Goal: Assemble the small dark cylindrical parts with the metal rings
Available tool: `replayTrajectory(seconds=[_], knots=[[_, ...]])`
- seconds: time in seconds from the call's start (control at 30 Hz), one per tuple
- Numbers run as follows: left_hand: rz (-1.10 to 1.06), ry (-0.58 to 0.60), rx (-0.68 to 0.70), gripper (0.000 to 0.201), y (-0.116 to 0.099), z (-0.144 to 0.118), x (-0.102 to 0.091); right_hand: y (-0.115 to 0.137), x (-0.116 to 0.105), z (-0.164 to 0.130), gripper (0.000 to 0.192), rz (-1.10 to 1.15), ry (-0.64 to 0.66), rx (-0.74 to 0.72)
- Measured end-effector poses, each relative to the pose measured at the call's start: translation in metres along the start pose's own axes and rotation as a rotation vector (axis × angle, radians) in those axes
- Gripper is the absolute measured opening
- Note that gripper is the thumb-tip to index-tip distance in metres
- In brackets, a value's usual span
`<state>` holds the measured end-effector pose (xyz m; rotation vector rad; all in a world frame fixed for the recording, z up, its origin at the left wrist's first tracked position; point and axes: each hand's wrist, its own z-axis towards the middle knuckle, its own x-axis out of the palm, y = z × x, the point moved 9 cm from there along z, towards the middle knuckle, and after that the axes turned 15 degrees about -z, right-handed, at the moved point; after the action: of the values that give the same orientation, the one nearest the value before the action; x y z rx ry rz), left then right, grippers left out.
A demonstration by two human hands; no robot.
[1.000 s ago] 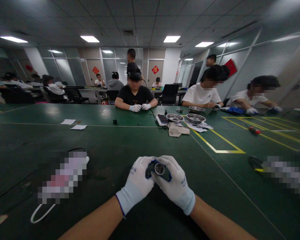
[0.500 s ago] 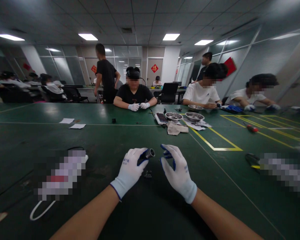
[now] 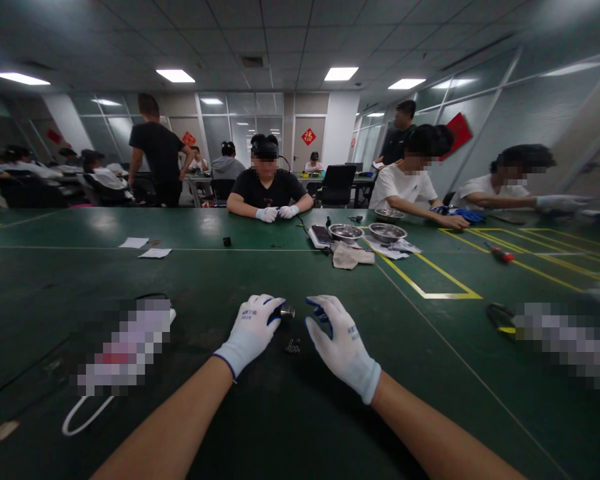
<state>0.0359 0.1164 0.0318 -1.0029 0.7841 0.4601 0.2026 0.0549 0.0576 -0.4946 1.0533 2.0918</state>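
My left hand (image 3: pixel 253 333), in a white glove with blue palm, is closed around a short metal cylinder (image 3: pixel 289 311). The cylinder's bare end points right, towards my other hand; most of its body is hidden by the fingers. Just to the right, my right hand (image 3: pixel 341 343), gloved the same way, is curved with thumb and fingers apart, and I make out nothing held in it. Between the two hands a small cluster of shiny nut-like pieces (image 3: pixel 293 346) lies on the green table (image 3: pixel 280 413).
Pixelated pouches lie left (image 3: pixel 130 343) and right (image 3: pixel 565 343). Further off are metal bowls (image 3: pixel 347 232), a cloth (image 3: pixel 351 255), paper sheets (image 3: pixel 155 253) and a red-handled tool (image 3: pixel 503 255). A co-worker in gloves (image 3: pixel 267 190) sits opposite; others sit at right.
Both my hands have shifted slightly left, and the cylinder has turned from facing me to pointing right. Behind, a standing person has moved left; co-workers at right have stretched out their arms.
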Motion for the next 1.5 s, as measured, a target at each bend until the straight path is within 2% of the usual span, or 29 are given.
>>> replayTrajectory(seconds=[0.17, 0.27, 0.37, 0.57, 0.73, 0.9, 1.17, 1.33, 1.5], knots=[[-0.183, -0.136, 0.057, 0.043, -0.002, -0.002, -0.010, -0.026, 0.012, 0.004, 0.038, 0.017, 0.018, 0.090], [-0.283, -0.148, 0.082, 0.041, -0.008, -0.004, -0.010, -0.039, 0.021, 0.005, 0.048, 0.096, 0.101, 0.175], [-0.317, -0.116, 0.140, 0.039, -0.020, -0.008, -0.006, -0.035, 0.029, 0.004, 0.054, 0.222, 0.173, 0.197], [-0.289, -0.126, 0.191, 0.049, -0.034, -0.016, 0.001, -0.017, 0.031, 0.002, 0.043, 0.392, 0.202, 0.163], [-0.302, -0.118, 0.168, 0.038, -0.029, -0.014, 0.003, -0.029, 0.025, 0.000, 0.043, 0.352, 0.129, 0.259], [-0.301, -0.140, 0.155, 0.038, -0.028, -0.013, -0.004, -0.044, 0.019, 0.000, 0.046, 0.335, 0.053, 0.359], [-0.292, -0.094, 0.118, 0.042, -0.029, -0.014, 0.002, -0.043, 0.007, 0.001, 0.059, 0.354, 0.025, 0.389], [-0.300, -0.089, 0.098, 0.049, -0.030, -0.014, 0.000, -0.043, 0.000, -0.001, 0.051, 0.410, -0.055, 0.418], [-0.327, -0.101, 0.089, 0.049, -0.030, -0.015, -0.003, -0.053, -0.009, -0.003, 0.054, 0.461, -0.194, 0.462]])
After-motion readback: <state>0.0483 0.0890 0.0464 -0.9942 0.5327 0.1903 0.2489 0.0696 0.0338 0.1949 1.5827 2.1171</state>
